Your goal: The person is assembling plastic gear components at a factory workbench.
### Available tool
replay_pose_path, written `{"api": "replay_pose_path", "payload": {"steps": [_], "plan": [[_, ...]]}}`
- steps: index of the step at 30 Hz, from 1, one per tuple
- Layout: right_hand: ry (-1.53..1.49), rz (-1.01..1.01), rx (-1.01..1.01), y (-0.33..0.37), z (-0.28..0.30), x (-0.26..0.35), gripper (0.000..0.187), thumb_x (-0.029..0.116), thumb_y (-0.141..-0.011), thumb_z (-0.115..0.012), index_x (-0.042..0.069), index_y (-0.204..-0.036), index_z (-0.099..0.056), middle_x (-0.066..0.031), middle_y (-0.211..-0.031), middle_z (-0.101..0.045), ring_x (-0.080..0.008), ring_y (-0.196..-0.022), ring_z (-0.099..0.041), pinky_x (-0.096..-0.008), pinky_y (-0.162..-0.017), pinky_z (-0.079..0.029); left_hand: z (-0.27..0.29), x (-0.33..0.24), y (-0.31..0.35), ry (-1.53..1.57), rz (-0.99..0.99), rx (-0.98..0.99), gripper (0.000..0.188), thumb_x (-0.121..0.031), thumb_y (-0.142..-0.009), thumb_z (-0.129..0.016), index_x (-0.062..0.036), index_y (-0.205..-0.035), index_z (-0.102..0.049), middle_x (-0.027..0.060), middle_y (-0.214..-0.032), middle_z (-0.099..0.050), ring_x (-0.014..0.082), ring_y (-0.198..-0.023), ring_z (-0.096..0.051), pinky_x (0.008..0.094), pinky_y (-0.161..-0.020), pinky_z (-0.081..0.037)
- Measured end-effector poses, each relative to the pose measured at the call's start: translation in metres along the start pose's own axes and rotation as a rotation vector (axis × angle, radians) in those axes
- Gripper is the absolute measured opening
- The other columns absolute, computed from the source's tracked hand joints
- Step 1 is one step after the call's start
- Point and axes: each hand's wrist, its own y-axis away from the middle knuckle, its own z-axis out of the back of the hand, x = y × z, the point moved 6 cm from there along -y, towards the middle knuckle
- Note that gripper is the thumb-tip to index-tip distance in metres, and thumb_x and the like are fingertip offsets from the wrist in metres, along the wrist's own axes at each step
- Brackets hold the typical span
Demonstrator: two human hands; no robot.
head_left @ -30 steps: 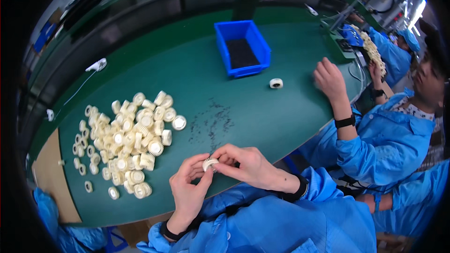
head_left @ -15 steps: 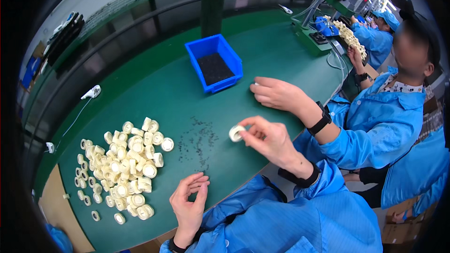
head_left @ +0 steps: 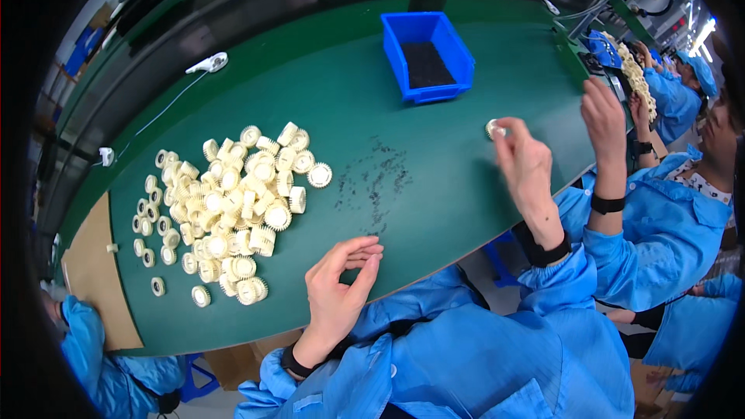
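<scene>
My right hand (head_left: 529,167) reaches out over the right part of the green table. A small cream toothed gear (head_left: 492,129) is at its fingertips, seemingly pinched; the fingers are slightly blurred. My left hand (head_left: 340,283) hovers at the table's near edge, thumb apart from its curved fingers, with nothing visible between them. It is nearest to a scatter of tiny black pieces (head_left: 380,178) on the tabletop. Left of these lies a large heap of cream gears (head_left: 233,202), some showing dark centres. Beyond my hands stands a blue bin (head_left: 467,77) holding many small black pieces.
At the right, a co-worker's raised hand (head_left: 604,120) is close to my right hand. Brown cardboard (head_left: 97,275) lies at the table's left end. A white cable fitting (head_left: 208,63) sits along the back. More gears (head_left: 632,70) and another worker are farther right.
My right hand has moved right and away from me with the gear. The co-worker's hand has lifted off the table and drawn back to the right. The whole view has shifted.
</scene>
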Motion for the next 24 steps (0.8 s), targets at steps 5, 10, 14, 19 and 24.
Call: {"api": "replay_pose_path", "payload": {"steps": [5,10,14,19,24], "plan": [[-0.224,0.467,0.233,0.028,-0.02,0.075,0.01,0.01,-0.081,-0.065,0.006,-0.089,-0.06,-0.0131,-0.06,-0.059,-0.0294,-0.056,-0.062,-0.0379,-0.05,-0.048,0.001,0.0,-0.001,-0.012,-0.001,0.009,0.021,0.0,-0.086,-0.06,0.005,-0.106,-0.06,0.0129,-0.096,-0.067,0.0175,-0.088,-0.067,0.026,-0.077,-0.052],[-0.157,0.584,0.312,0.036,-0.031,0.093,0.01,0.01,-0.08,-0.066,0.005,-0.087,-0.06,-0.0118,-0.061,-0.061,-0.0282,-0.057,-0.062,-0.0367,-0.052,-0.049,0.009,-0.011,-0.002,-0.018,-0.023,-0.013,0.02,0.001,-0.084,-0.061,0.0043,-0.103,-0.061,0.0121,-0.093,-0.067,0.0157,-0.083,-0.067,0.0246,-0.073,-0.052],[-0.181,0.569,0.267,0.039,-0.028,0.093,0.011,0.01,-0.08,-0.066,0.005,-0.087,-0.06,-0.0116,-0.062,-0.061,-0.0285,-0.058,-0.062,-0.0373,-0.053,-0.048,0.02,-0.047,-0.014,-0.511,-0.311,-0.093,0.023,0.0,-0.075,-0.068,-0.0009,-0.098,-0.064,0.0089,-0.086,-0.065,0.0186,-0.075,-0.061,0.0296,-0.065,-0.05],[-0.099,0.554,0.314,0.041,-0.034,0.091,0.009,0.009,-0.082,-0.064,0.005,-0.086,-0.057,-0.0118,-0.062,-0.061,-0.0294,-0.057,-0.061,-0.0384,-0.053,-0.048,0.022,-0.068,-0.034,-0.823,-0.466,-0.153,0.031,-0.005,-0.073,-0.069,-0.001,-0.103,-0.061,0.0107,-0.102,-0.062,0.0298,-0.099,-0.054,0.0375,-0.085,-0.045],[-0.126,0.566,0.305,0.036,-0.043,0.096,0.009,0.012,-0.083,-0.063,0.006,-0.086,-0.058,-0.0131,-0.062,-0.061,-0.0305,-0.06,-0.062,-0.0393,-0.054,-0.049,0.029,-0.059,-0.047,-0.816,-0.561,-0.205,0.032,-0.007,-0.077,-0.066,-0.0009,-0.108,-0.059,0.0128,-0.107,-0.06,0.0322,-0.104,-0.053,0.0388,-0.09,-0.043]]}}
